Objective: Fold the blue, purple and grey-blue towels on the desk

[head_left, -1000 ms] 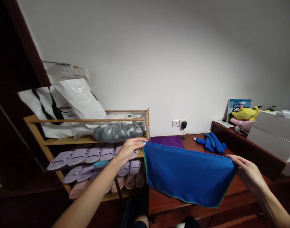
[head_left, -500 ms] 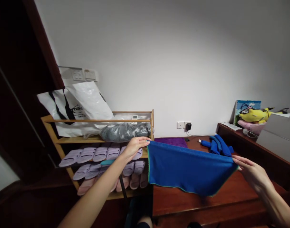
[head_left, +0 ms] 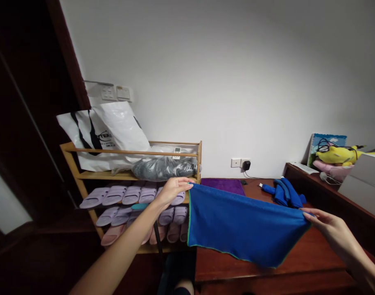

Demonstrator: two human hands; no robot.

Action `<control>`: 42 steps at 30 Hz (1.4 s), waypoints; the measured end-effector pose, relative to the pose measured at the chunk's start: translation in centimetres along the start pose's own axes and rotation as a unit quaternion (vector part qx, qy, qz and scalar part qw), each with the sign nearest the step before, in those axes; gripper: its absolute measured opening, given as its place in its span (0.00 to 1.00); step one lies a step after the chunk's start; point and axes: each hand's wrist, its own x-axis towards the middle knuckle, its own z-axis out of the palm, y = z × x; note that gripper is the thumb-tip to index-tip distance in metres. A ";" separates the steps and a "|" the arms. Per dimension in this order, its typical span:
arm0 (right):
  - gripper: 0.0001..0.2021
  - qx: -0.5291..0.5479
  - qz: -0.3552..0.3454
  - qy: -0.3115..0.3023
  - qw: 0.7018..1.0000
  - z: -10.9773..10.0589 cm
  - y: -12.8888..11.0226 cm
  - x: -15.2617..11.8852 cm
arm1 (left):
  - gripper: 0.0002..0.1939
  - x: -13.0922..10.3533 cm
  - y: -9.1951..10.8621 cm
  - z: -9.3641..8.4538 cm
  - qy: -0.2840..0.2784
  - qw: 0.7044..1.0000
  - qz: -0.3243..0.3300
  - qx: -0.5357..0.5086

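Observation:
A blue cloth with a green edge hangs spread out in the air over the dark red wooden table. My left hand pinches its upper left corner, beside the wooden shoe rack. My right hand pinches its upper right corner. The cloth's lower edge dangles just above the table.
A purple cloth lies flat at the table's far side, and a crumpled blue cloth lies to its right. The shoe rack on the left holds several slippers and bags. A yellow plush toy and grey boxes stand at the right.
The view has shifted a little to the left. The cloth stays held by both corners; its lower edge rose, then dropped back down.

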 end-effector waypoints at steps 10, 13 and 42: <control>0.18 -0.103 -0.154 0.013 0.983 -1.1 0.6 -0.6 | 0.17 -1.9 1.2 -0.7 0.079 0.982 0.058 0.159; 0.16 -0.100 -0.209 0.047 0.972 -1.5 -0.4 -1.4 | 0.13 -2.4 1.8 -1.0 0.081 0.965 0.117 0.220; 0.24 -0.100 0.098 0.002 0.990 5.4 9.6 5.5 | 0.22 2.4 -14.0 5.4 0.032 0.987 -0.105 0.119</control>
